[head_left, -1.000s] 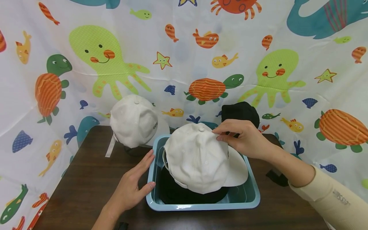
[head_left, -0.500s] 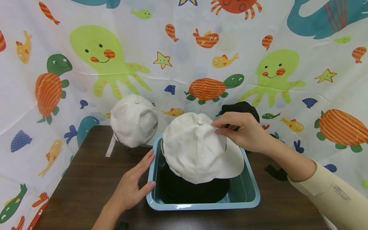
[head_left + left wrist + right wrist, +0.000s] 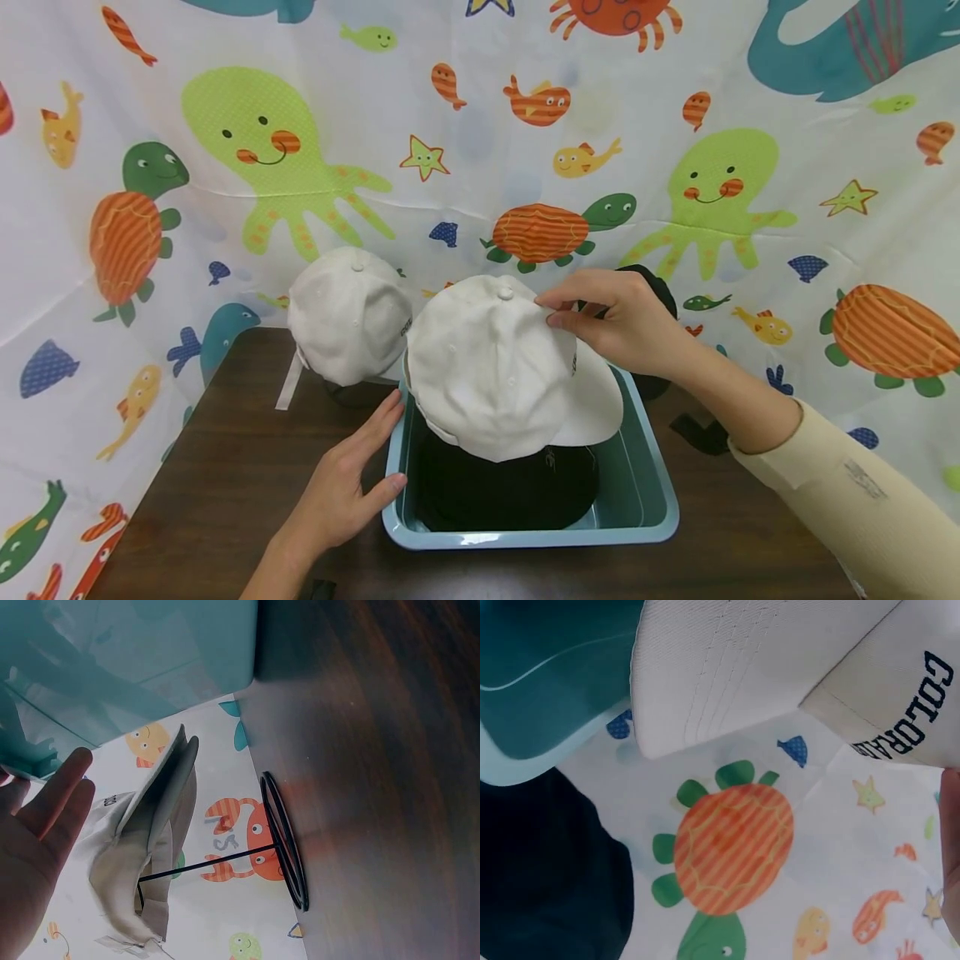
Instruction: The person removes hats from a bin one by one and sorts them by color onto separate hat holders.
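Between thumb and fingers my right hand [image 3: 622,321] pinches the crown of a white baseball cap [image 3: 487,375], near its top button. The cap hangs over the back of a blue plastic basin [image 3: 465,540], brim to the right. In the right wrist view, dark lettering, partly cut off, shows on this white cap [image 3: 840,682]. A black cap [image 3: 510,492] lies in the basin, partly covered by the white one. My left hand [image 3: 337,483] touches the basin's left rim with straight fingers. The left wrist view shows that hand [image 3: 37,832] beside the basin [image 3: 150,660].
Another white cap [image 3: 345,317] sits at the back left on a black wire stand [image 3: 281,840]. Behind my right hand is a black cap [image 3: 652,283], partly hidden. A dark strap-like piece [image 3: 701,433] lies on the brown table [image 3: 225,500]. A sea-animal curtain [image 3: 465,167] hangs behind.
My right hand has lifted the white cap up and slightly left, toward the back of the basin. More of the black cap below shows. My left hand has stayed put.
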